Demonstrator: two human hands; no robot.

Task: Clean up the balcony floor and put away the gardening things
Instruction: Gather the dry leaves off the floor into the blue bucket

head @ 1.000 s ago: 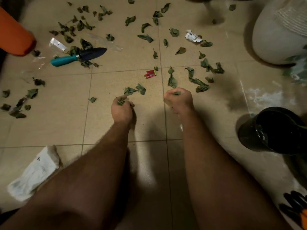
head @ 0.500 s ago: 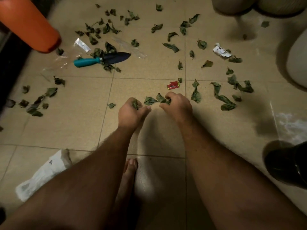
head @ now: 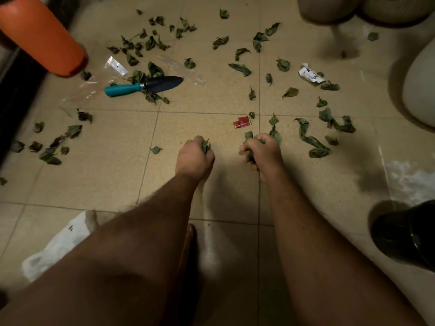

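A person crouches over a beige tiled balcony floor (head: 98, 184), glossy and crossed by thin grout lines, where curled, dry-looking dark green leaves (head: 150, 43) lie scattered in a wide arc. Beyond them stand an orange cylinder (head: 40, 34) at upper left, pale rounded pots (head: 419, 85) at right and a shiny black pot (head: 409, 234) at lower right; a crumpled white bag (head: 58, 243) lies at lower left. Half a second ago two leaves lay between the fists; now that patch is bare, so the near ground seems cleared while most litter remains. The left hand (head: 194, 156) is clenched round a wad of leaves, and the right hand (head: 263, 152) is clenched round another, both low over the tiles. A trowel (head: 146, 87) with a teal handle and dark pointed blade rests untouched among leaves at upper left. Smaller scraps remain: torn white paper (head: 310, 75), clear plastic (head: 181, 69), a red wrapper (head: 242, 122).
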